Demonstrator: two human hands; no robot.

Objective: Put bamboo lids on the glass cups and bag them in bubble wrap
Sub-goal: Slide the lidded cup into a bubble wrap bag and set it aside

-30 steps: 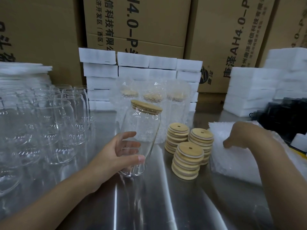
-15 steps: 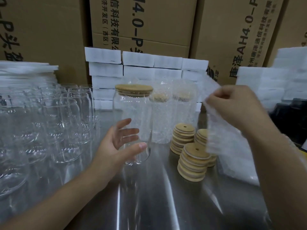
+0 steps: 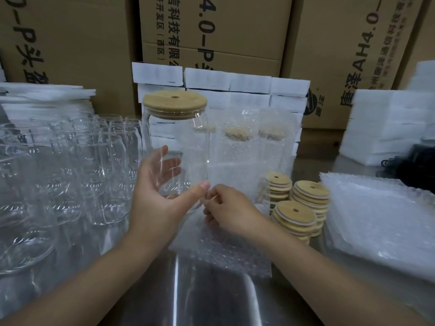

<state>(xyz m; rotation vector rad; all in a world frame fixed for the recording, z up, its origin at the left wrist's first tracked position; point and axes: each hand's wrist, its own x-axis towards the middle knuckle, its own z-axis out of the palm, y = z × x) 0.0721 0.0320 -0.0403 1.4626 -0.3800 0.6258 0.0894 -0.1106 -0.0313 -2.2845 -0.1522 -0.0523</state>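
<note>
Fingers (image 3: 161,154) of both hands work above the steel surface (image 3: 211,300): the right hand (image 3: 231,209) pinches the top edge of a bubble wrap bag (image 3: 221,248), while the left hand (image 3: 154,198) grips an upright glass cup (image 3: 190,142) just above it, bamboo lid (image 3: 175,103) on.

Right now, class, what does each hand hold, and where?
The left hand grips the lidded glass cup round its lower body; the right hand pinches the bubble-wrap bag at its upper edge.

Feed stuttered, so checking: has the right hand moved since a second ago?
Yes. The right hand went from the bubble-wrap pile, right of the lid stacks, to their left, pinching a bubble bag at the base of the cup.
</note>
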